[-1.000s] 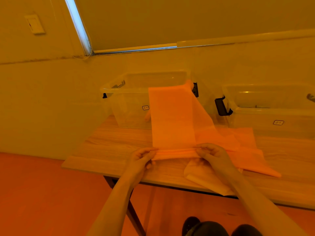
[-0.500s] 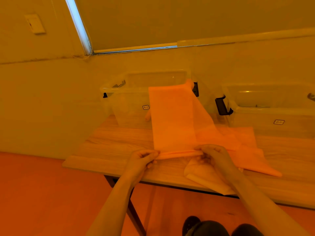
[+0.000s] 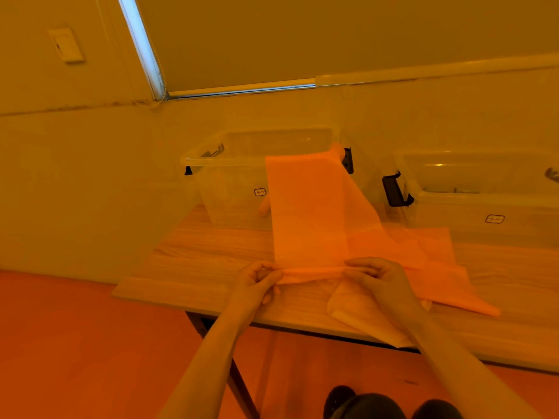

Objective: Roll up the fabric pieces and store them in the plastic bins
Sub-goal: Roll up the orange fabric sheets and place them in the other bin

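Head view: thin, limp orange fabric strip (image 3: 305, 213) (light, slippery), pinched at rolled near edge by left hand (image 3: 257, 281) and right hand (image 3: 378, 276).

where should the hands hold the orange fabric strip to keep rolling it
Hold the rolled near edge at its two ends, from the person's side, as the left hand and right hand do. The orange fabric strip runs away up over the bin, so rolling forward takes it up.

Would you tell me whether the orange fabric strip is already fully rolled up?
No, only its near end is rolled between both hands; the rest of the orange fabric strip stretches up over the left bin's rim.
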Demonstrator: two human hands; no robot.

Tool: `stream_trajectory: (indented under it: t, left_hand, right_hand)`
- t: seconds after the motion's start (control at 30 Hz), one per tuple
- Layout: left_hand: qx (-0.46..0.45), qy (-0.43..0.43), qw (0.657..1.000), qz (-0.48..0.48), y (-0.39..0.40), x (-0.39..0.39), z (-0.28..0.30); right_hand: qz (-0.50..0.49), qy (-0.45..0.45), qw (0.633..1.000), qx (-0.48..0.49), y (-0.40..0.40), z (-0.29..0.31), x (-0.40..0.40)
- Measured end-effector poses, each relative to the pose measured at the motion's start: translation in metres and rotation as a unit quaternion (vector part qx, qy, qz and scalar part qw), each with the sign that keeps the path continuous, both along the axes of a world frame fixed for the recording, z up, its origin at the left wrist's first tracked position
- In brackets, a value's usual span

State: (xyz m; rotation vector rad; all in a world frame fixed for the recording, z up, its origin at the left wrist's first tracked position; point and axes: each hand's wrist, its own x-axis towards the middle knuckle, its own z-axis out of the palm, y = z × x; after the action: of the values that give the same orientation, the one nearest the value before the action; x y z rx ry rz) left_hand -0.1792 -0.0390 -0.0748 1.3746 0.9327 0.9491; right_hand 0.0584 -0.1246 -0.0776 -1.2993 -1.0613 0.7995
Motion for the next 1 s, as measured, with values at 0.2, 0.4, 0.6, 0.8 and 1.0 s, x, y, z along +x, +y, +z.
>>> stream_trajectory:
  t: [0.2,0.4,0.6,0.8,1.0]
  left_hand:
    - [-0.003,0.022,1.000,0.013,-0.002,0.000,0.001]
    - [0.021,0.049,0.998,0.035,-0.009,0.000,0.002]
    - [0.029,0.013,0.999,0.004,-0.011,0.000,0.004]
    - [0.023,0.033,0.999,0.021,-0.008,-0.002,0.002]
    - [0.018,0.027,0.999,0.015,-0.006,-0.002,0.001]
  right_hand:
    - [-0.023,-0.036,0.999,0.027,0.001,-0.003,0.000]
    - [-0.017,-0.045,0.997,0.053,0.000,-0.003,0.003]
    - [-0.025,-0.018,0.997,0.067,-0.004,0.000,-0.003]
    - [-0.019,-0.008,0.998,0.052,-0.006,0.003,-0.006]
    - [-0.001,-0.006,1.000,0.028,-0.008,0.005,-0.007]
